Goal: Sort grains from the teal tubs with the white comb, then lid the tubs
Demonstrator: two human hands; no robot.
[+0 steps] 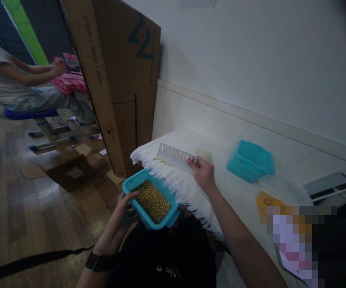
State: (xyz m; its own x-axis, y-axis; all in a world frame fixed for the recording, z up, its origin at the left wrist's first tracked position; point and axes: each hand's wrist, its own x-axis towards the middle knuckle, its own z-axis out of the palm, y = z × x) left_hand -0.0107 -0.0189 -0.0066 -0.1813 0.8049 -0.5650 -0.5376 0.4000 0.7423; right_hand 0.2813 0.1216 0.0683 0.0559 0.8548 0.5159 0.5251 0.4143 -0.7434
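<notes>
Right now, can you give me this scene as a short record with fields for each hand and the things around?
left hand: holds teal basket of yellowish beans, just off the cloth's edge
right hand: grips white slotted plate lying on white fringed cloth
loose beans: a few on the cloth beside the plate
second basket: teal, tilted, beyond the right hand
background: cardboard box standing upright; another person seated

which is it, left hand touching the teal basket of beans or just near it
Touching. The head view shows the left hand gripping the teal basket of beans, fingers curled over its rim.
</notes>
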